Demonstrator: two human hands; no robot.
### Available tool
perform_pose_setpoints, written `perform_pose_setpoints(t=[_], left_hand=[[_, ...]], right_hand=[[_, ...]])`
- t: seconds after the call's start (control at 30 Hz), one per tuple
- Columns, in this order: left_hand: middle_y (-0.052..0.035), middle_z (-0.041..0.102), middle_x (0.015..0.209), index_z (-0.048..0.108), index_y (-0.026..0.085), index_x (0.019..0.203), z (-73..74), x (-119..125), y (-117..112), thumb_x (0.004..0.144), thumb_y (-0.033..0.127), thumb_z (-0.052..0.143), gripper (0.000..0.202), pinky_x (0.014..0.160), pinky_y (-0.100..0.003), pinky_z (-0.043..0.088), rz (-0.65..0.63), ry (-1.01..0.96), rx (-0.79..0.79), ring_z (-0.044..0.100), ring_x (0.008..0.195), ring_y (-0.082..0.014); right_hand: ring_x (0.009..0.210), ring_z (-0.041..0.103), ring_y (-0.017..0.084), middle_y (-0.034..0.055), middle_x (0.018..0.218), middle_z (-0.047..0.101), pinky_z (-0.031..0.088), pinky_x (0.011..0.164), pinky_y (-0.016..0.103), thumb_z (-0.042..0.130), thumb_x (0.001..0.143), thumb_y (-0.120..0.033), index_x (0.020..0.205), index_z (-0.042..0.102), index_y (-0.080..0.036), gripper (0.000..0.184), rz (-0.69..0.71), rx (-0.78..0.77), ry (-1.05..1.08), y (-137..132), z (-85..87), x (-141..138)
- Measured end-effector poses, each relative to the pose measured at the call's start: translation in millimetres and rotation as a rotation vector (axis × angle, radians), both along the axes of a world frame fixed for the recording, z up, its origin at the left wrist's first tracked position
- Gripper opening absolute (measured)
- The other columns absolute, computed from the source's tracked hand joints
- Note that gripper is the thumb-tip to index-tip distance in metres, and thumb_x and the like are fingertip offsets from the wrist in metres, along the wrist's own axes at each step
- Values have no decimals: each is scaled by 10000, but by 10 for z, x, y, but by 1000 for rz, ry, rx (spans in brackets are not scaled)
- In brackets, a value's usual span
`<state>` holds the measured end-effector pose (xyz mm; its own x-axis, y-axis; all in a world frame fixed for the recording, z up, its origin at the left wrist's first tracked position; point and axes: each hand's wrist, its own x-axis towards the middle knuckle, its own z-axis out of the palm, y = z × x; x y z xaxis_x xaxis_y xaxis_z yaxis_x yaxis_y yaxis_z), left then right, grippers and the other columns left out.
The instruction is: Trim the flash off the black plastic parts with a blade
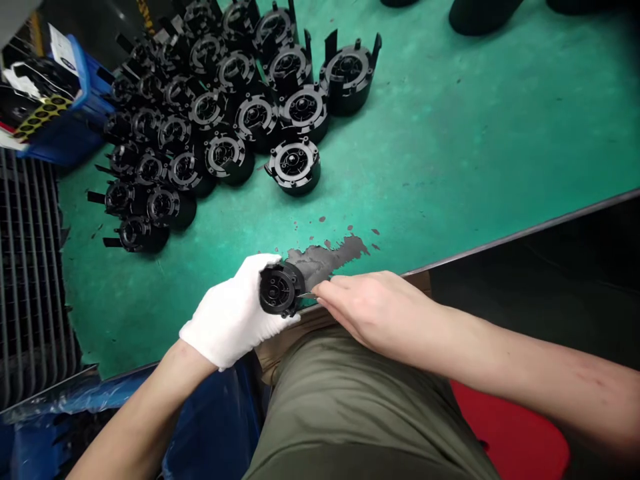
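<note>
My left hand (pixel 237 310), in a white glove, is wrapped round a round black plastic housing (pixel 276 291). The housing is tilted so that its ribbed end faces me. My bare right hand (pixel 363 300) pinches a small thin metal blade (pixel 307 295), whose tip meets the housing's right rim. Most of the blade is hidden by the fingers. Both hands are at the front edge of the green table (pixel 475 167), beside a worn grey patch (pixel 325 260). Just beyond stands a single black housing (pixel 294 165), ribbed end up.
Several similar black housings (pixel 227 157) stand in rows at the back left. A blue bin (pixel 75 127) with parts is at the far left, above a metal grille (pixel 30 267). Dark round objects (pixel 480 15) sit at the far edge. A red stool (pixel 515 427) is lower right.
</note>
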<state>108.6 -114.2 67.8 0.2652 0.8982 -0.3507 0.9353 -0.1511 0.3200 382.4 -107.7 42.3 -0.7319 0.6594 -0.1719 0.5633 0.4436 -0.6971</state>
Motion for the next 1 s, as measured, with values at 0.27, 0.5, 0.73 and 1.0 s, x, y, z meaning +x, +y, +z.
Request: perform_pose_setpoints(t=[0.27,0.5,0.73,1.0], left_hand=[[-173,676,1419,444,263,1447,-524,7,-81,682,511,1059,1013,1112,-551,632,-3,-426,597,741,1302,-348],[-175,585,1547,367,349,1425,-774,1,-280,813,263,979,869,1101,-589,627,-68,-617,672,661,1440,-338],[-120,634,1251,479,262,1407,-518,-149,-26,958,492,804,600,1012,-533,596,-244,-544,581,678,1212,-324],[-120,600,1222,495,229,1357,-586,-102,51,1058,569,576,461,953,-490,554,-263,-662,334,637,1096,-295]], right_hand=[[1039,790,178,69,1212,821,591,913,285,509,1146,-198,1337,684,-165,261,-243,76,410,97,-65,31],[1002,768,209,120,1160,780,637,890,339,534,1146,-235,1463,639,-122,352,-267,162,453,-96,-238,-166],[927,753,226,120,1093,766,640,841,371,549,1129,-202,1521,589,-107,405,-237,337,388,-39,-206,-138],[929,764,221,87,1074,764,631,824,342,615,1094,-188,1272,594,-195,180,-276,386,386,-9,-154,-50]])
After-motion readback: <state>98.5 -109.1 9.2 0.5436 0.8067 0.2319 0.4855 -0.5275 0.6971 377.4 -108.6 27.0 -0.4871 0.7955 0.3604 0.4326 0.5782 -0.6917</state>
